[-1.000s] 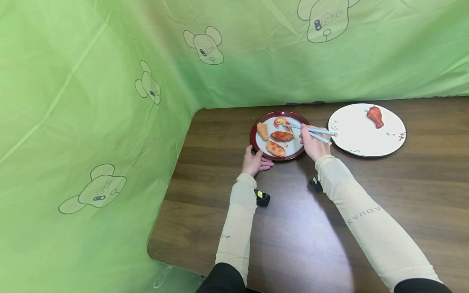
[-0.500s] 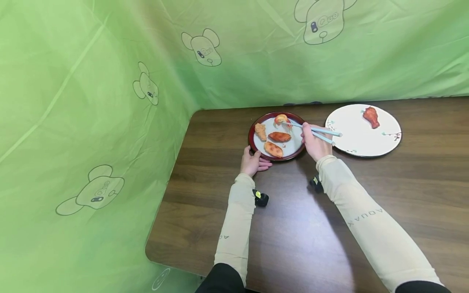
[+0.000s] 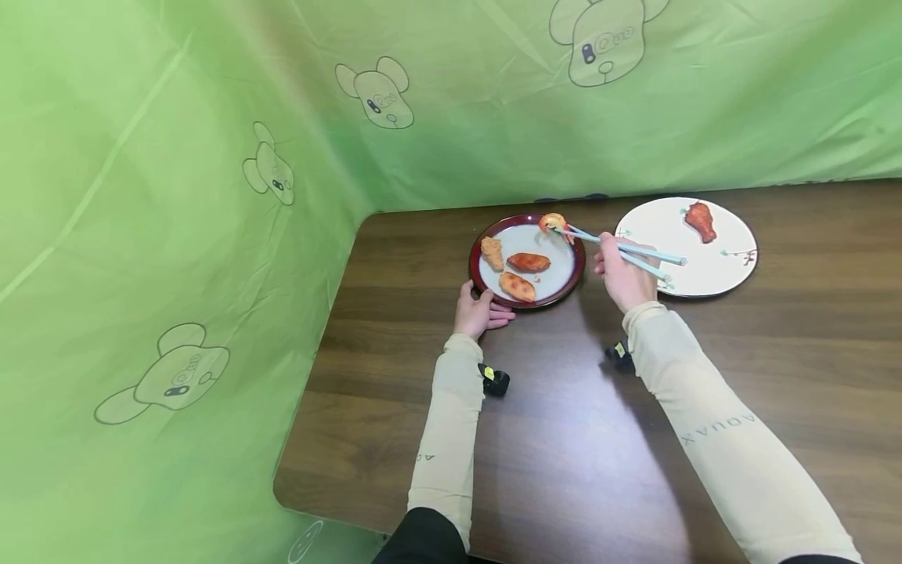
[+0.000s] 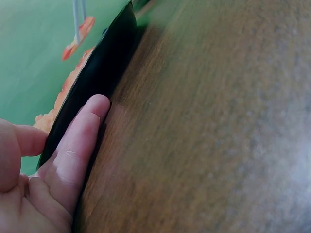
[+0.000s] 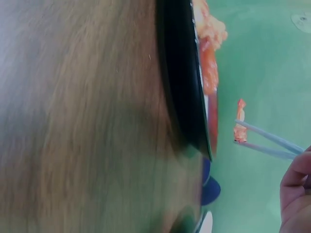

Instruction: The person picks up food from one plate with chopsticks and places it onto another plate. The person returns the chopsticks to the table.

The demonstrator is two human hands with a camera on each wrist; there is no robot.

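My right hand (image 3: 623, 274) holds a pair of light blue chopsticks (image 3: 655, 254), their tips pinching an orange-and-white shrimp (image 3: 554, 225). In the right wrist view the shrimp (image 5: 240, 127) hangs clear above the plate, between the chopstick tips. My left hand (image 3: 481, 312) grips the near-left edge of a small dark-red-rimmed plate (image 3: 579, 270). Its thumb is at the rim and its fingers (image 4: 73, 150) lie along the dark underside, as the left wrist view shows. On that plate lie a breaded chicken piece (image 3: 492, 253), a glazed brown wing (image 3: 528, 262) and a browned oval piece (image 3: 517, 287).
To the right stands a larger white oval plate (image 3: 705, 276) with a red-brown drumstick (image 3: 701, 222) on it; my right hand overlaps its left edge in the head view. A green printed cloth (image 3: 465, 141) hangs behind and left of the wooden table (image 3: 395, 376).
The chopsticks have lifted the shrimp off the small plate's surface, and my right hand has shifted rightward with it. My left hand stays at the plate's rim. The head view has panned slightly.
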